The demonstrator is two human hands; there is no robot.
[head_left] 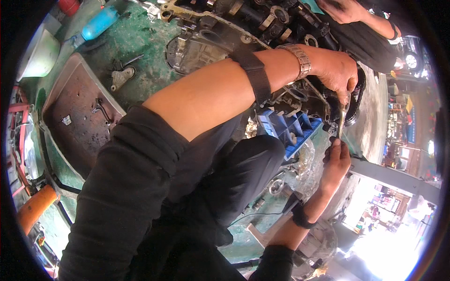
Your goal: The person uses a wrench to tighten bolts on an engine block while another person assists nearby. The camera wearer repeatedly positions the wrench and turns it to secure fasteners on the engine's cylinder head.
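My left hand [338,74], with a metal-banded watch on its wrist, reaches across to the right over dark engine parts. Its fingers pinch the upper end of a slim, shiny metal rod-like tool [342,119]; its exact kind is unclear. My right hand [336,163] is below, its fingers closed round the tool's dark lower end. Behind both hands is a black oval-rimmed engine part [360,91]. A blue divided tray [290,130] lies left of my right hand, near my knee, with small parts in it.
An opened engine [267,18] with shafts fills the top. Another person's hand [344,10] is at upper right. At left are a brown metal pan [61,100] with small parts, a blue bottle [100,23] and a pale bowl [43,54]. A grey beam [393,178] runs at right.
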